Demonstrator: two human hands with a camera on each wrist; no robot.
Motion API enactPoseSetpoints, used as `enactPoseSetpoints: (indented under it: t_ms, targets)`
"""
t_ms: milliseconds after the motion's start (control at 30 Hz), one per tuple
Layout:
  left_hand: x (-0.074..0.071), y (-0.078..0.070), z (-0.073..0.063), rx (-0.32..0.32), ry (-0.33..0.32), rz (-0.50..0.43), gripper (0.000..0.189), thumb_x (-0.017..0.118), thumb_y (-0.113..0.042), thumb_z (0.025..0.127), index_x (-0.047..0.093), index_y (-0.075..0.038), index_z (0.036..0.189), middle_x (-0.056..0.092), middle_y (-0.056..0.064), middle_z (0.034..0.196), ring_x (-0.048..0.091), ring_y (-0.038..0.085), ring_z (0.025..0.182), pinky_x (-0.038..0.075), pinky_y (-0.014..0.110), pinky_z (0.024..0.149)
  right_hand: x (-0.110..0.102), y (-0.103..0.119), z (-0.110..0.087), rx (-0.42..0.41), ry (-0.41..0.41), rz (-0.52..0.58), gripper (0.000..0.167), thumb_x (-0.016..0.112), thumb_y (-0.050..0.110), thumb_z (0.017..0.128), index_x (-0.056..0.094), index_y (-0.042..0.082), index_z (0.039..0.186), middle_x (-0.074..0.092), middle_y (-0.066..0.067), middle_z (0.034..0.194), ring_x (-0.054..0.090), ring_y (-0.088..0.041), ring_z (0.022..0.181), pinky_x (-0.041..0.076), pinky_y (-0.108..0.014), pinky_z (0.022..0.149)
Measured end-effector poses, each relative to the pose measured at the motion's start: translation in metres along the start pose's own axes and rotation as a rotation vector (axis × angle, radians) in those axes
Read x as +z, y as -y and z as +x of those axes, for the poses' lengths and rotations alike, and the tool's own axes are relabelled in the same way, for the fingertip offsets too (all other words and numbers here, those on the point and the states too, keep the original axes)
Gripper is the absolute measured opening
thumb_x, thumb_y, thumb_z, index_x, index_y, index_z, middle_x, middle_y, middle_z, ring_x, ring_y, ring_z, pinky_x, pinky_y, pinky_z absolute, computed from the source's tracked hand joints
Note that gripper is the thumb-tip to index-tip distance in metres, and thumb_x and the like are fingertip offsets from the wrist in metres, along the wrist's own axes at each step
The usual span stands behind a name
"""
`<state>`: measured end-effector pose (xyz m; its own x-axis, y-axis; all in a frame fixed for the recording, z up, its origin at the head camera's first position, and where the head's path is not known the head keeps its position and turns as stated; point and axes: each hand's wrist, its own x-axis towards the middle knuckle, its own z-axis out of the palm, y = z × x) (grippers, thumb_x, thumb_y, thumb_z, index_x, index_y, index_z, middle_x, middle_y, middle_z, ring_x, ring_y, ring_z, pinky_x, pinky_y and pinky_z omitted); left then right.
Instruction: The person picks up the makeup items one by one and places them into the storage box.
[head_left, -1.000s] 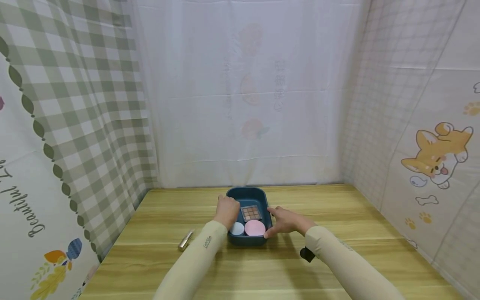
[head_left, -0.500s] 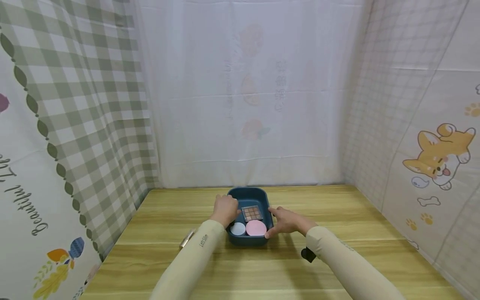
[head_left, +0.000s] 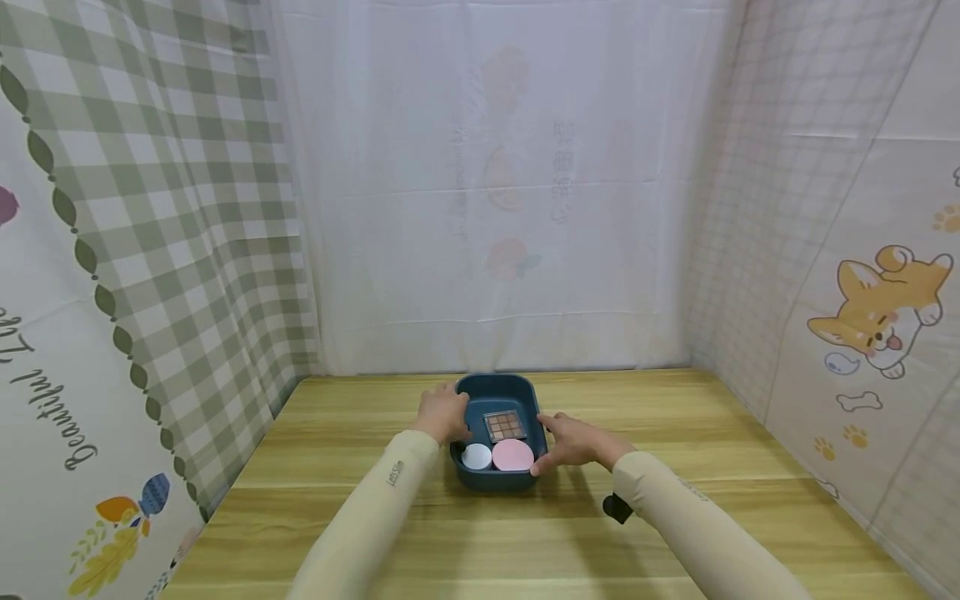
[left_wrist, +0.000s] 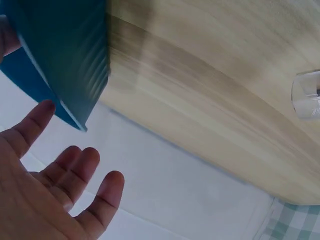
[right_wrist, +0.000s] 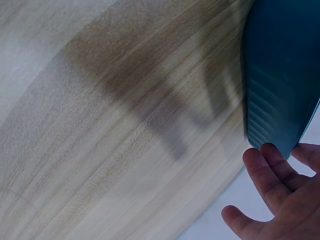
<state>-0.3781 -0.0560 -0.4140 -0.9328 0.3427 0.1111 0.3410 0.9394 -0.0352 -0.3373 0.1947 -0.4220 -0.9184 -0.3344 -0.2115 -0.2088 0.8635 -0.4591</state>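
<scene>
A dark blue plastic bin (head_left: 497, 481) stands on the wooden table in the head view. Inside are an eyeshadow palette (head_left: 504, 426), a round white case (head_left: 477, 456) and a larger round pink case (head_left: 513, 456). My left hand (head_left: 442, 414) is at the bin's left side, its fingers spread in the left wrist view; the thumb lies by the rim and one fingertip is close to the wall. On the opposite side my right hand (head_left: 576, 440) rests its fingertips against the outer wall, the thumb at the near corner.
A clear-ended cylinder (left_wrist: 306, 95) lies on the table to the left, hidden behind my left sleeve in the head view. A white curtain (head_left: 495, 208) hangs behind the table (head_left: 600, 533), with a green-checked cloth (head_left: 247, 250) at the left and a dog-printed cloth (head_left: 795, 208) at the right.
My left hand has shifted outward to the left and opened out at the bin's rim. The sleeve now covers the small gold tube on the table. My right hand stays put.
</scene>
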Motion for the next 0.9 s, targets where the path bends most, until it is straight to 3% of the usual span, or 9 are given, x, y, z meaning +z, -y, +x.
enactPoseSetpoints:
  t_ms: [100, 333, 400, 667, 900]
  targets:
    - [-0.002, 0.0, -0.003, -0.011, 0.038, -0.027, 0.065, 0.09, -0.036, 0.071, 0.064, -0.008, 0.124, 0.053, 0.017, 0.128, 0.05, 0.033, 0.117, 0.045, 0.055, 0.094, 0.0, -0.001, 0.0, -0.006, -0.003, 0.0, 0.105, 0.085, 0.048, 0.074, 0.032, 0.004, 0.154, 0.037, -0.025, 0.15, 0.044, -0.038, 0.133, 0.039, -0.059, 0.104]
    - [0.014, 0.0, -0.001, 0.007, -0.085, 0.047, 0.055, 0.087, -0.034, 0.075, 0.063, -0.006, 0.116, 0.055, 0.017, 0.118, 0.057, 0.032, 0.105, 0.05, 0.052, 0.083, 0.0, 0.0, 0.0, -0.005, -0.004, -0.01, 0.107, 0.085, 0.05, 0.073, 0.032, 0.004, 0.154, 0.039, -0.024, 0.148, 0.045, -0.037, 0.132, 0.039, -0.059, 0.103]
    - [0.016, -0.001, 0.0, 0.0, -0.091, 0.051, 0.053, 0.085, -0.033, 0.078, 0.063, -0.006, 0.118, 0.056, 0.017, 0.118, 0.058, 0.031, 0.105, 0.05, 0.052, 0.084, -0.001, 0.0, 0.0, -0.004, -0.004, -0.009, 0.107, 0.085, 0.05, 0.073, 0.032, 0.004, 0.154, 0.039, -0.024, 0.148, 0.045, -0.038, 0.131, 0.039, -0.06, 0.103]
    - [0.001, 0.005, -0.004, -0.046, -0.051, 0.0, 0.043, 0.079, -0.029, 0.084, 0.066, -0.005, 0.117, 0.061, 0.014, 0.112, 0.06, 0.031, 0.103, 0.048, 0.053, 0.089, -0.002, 0.001, -0.001, -0.01, -0.003, -0.021, 0.107, 0.085, 0.05, 0.073, 0.032, 0.003, 0.153, 0.04, -0.025, 0.147, 0.045, -0.039, 0.131, 0.039, -0.059, 0.103]
    - [-0.003, 0.022, -0.009, -0.052, -0.075, -0.064, 0.034, 0.075, -0.035, 0.086, 0.068, -0.005, 0.101, 0.065, 0.012, 0.099, 0.063, 0.032, 0.097, 0.051, 0.051, 0.082, -0.003, 0.001, -0.002, 0.004, 0.008, -0.003, 0.108, 0.086, 0.049, 0.073, 0.031, 0.004, 0.154, 0.04, -0.025, 0.146, 0.045, -0.038, 0.131, 0.04, -0.059, 0.102]
